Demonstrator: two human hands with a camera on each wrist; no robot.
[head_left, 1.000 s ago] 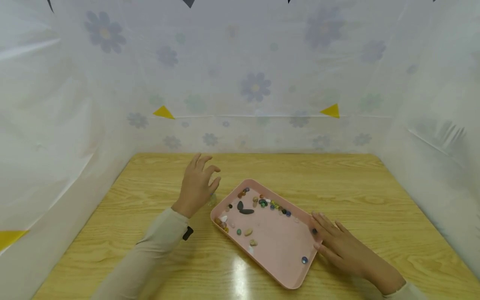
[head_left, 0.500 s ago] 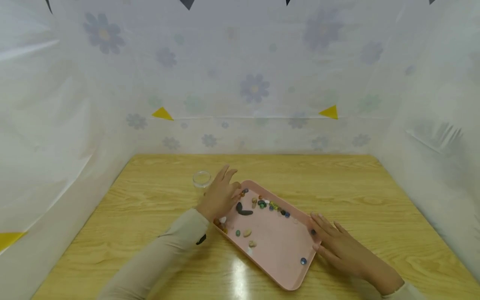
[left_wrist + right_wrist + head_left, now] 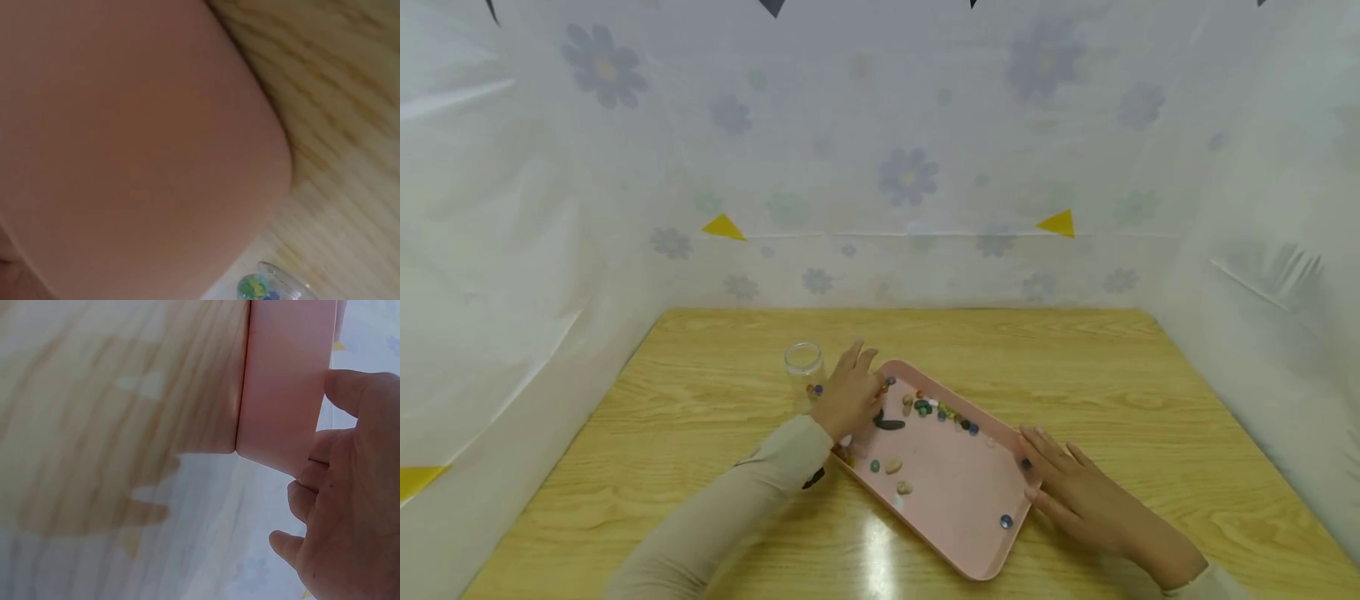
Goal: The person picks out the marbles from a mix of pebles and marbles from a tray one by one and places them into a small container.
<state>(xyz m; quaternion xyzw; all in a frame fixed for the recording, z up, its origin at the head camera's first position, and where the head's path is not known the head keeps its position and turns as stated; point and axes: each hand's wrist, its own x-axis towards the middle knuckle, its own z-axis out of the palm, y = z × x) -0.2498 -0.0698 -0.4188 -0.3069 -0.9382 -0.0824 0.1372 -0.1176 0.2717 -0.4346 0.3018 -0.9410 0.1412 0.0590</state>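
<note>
My left hand (image 3: 847,397) reaches over the far left corner of the pink tray (image 3: 958,525). Its fingertips point down among small marbles (image 3: 891,381) there; whether they pinch one I cannot tell. Just left of that hand stands a clear glass jar (image 3: 803,369) with a few marbles (image 3: 817,389) inside; in the left wrist view a greenish marble (image 3: 252,287) shows by the jar's rim (image 3: 290,284). My right hand (image 3: 1086,500) rests with extended fingers on the tray's right rim, its thumb (image 3: 347,390) touching the edge in the right wrist view.
Inside the tray lie two dark elongated stones (image 3: 891,425), several pebbles (image 3: 893,465) and a row of coloured marbles and stones (image 3: 955,415) along the far wall. A blue glass piece (image 3: 1006,522) lies at the near right. Patterned white sheeting (image 3: 910,267) encloses the wooden table (image 3: 715,350).
My left hand has moved right from above the jar to the tray's far left corner and lowered its fingertips, uncovering the jar. My right hand has stayed on the rim.
</note>
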